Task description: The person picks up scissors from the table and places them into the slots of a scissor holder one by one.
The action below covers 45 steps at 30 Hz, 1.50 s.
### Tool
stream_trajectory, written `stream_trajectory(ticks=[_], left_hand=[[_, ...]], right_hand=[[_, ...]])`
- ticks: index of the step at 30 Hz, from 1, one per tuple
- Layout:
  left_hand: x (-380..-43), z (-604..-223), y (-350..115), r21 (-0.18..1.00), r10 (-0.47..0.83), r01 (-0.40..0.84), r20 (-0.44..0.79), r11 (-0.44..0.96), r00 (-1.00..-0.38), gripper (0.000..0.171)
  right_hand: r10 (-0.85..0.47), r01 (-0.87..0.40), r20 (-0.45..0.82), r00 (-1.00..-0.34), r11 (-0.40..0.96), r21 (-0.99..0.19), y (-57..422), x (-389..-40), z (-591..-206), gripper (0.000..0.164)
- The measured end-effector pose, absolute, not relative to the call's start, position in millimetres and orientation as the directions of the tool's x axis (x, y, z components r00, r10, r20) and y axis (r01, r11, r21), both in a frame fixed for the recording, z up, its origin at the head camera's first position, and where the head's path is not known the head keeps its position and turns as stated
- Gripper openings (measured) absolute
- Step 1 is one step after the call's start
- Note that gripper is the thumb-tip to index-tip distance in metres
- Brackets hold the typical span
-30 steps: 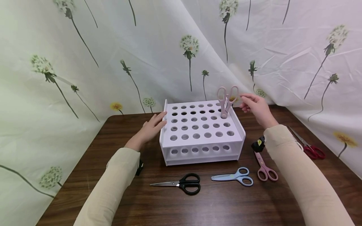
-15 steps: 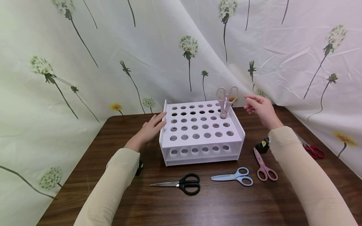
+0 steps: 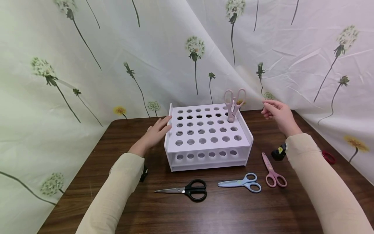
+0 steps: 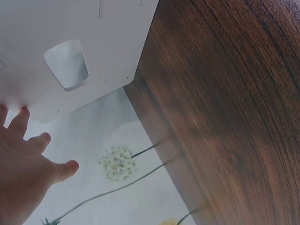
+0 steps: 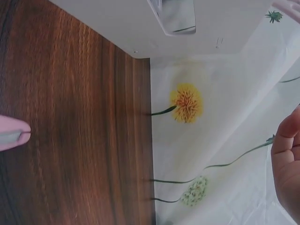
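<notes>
A white rack (image 3: 187, 149) with rows of round holes stands on the table. My left hand (image 3: 153, 135) has its fingertips on the rack's left side, thumb spread; the left wrist view shows this hand (image 4: 23, 164) against the side panel (image 4: 110, 51). Pale pink scissors (image 3: 230, 114) stand in a hole near the rack's right edge, handles up and spread apart. To the right of them, off the rack, my right hand (image 3: 279, 113) hangs in the air. Its fingers are loosely curled around nothing; only part of that hand (image 5: 287, 173) shows in the right wrist view.
On the brown table lie black-handled scissors (image 3: 183, 190), light blue scissors (image 3: 233, 184) and pink scissors (image 3: 270, 170) in front of the rack. A red scissors handle (image 3: 330, 162) shows at the right, the rest hidden by my right sleeve. A flower-patterned curtain (image 3: 163, 65) hangs behind.
My right hand has moved to the right, away from the scissors standing in the rack. My sleeve now covers more of the red scissors. The left hand has stayed on the rack.
</notes>
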<state>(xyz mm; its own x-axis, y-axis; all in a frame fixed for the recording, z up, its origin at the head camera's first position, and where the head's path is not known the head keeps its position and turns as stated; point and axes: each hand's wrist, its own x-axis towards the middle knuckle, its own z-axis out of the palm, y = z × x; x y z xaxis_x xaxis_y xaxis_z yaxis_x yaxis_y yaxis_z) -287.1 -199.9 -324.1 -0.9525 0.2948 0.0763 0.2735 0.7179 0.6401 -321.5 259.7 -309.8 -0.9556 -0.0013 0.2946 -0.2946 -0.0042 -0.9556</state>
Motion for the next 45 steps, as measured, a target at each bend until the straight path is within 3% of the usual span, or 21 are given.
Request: stream_trajectory(ticks=[10, 20, 38, 45], left_hand=[[-287.9, -324.5, -200.5, 0.638, 0.295, 0.275, 0.077, 0.72, -0.952, 0.057], [-287.2, -323.4, -200.7, 0.643, 0.289, 0.258, 0.059, 0.721, -0.956, 0.058], [-288.0, -323.3, -199.4, 0.644, 0.288, 0.255, 0.057, 0.721, -0.956, 0.057], [-287.7, -323.7, -199.7, 0.644, 0.28, 0.242, 0.044, 0.726, -0.959, 0.057]], right_hand=[[0.005, -0.294, 0.293, -0.956, -0.013, -0.956, 271.5, -314.5, -310.0, 0.01], [0.004, -0.234, 0.236, -0.972, -0.14, -0.962, 286.5, -310.8, -314.0, 0.013], [0.061, -0.213, 0.208, -0.976, -0.107, -0.971, 314.6, -308.7, -329.8, 0.012], [0.035, -0.199, 0.195, -0.98, -0.189, -0.962, 327.0, -307.8, -337.6, 0.012]])
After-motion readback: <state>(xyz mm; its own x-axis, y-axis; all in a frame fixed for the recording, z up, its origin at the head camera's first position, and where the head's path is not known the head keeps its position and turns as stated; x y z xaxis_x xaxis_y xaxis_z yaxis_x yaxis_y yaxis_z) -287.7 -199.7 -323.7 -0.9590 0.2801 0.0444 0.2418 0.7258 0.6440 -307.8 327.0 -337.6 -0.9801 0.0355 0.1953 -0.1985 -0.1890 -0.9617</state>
